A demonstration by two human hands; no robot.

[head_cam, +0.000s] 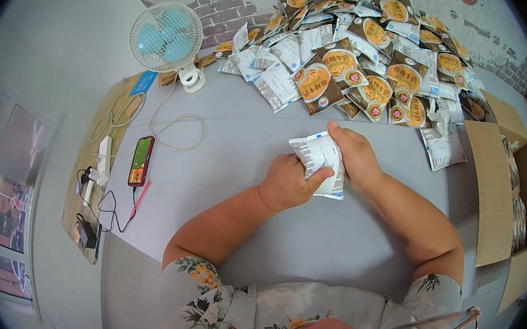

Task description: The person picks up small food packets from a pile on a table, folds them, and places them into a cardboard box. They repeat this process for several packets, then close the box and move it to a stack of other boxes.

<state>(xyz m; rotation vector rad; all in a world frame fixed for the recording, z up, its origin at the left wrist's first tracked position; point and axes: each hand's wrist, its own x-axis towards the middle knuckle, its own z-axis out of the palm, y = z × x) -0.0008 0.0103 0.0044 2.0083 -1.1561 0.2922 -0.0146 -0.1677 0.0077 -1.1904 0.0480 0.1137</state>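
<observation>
Both of my hands hold one filled sachet (322, 157) above the grey table, its white printed back turned up. My left hand (293, 179) grips it at the left and lower side, thumb lying across the pouch. Along its right edge lies my right hand (354, 156), thumb near the top corner; the fingers behind the sachet are hidden. Beyond my hands spreads a large heap of similar sachets (316, 84), some showing brown and orange fronts, others white backs. One white-backed sachet (443, 147) lies at the heap's right front edge.
An open cardboard box (493, 196) at the right holds rows of packed sachets (518, 222). A small fan (166, 38) stands at the back left. A phone (141, 161) with its screen lit, a power strip (104, 161), loose cables and a black adapter (87, 234) lie at the left.
</observation>
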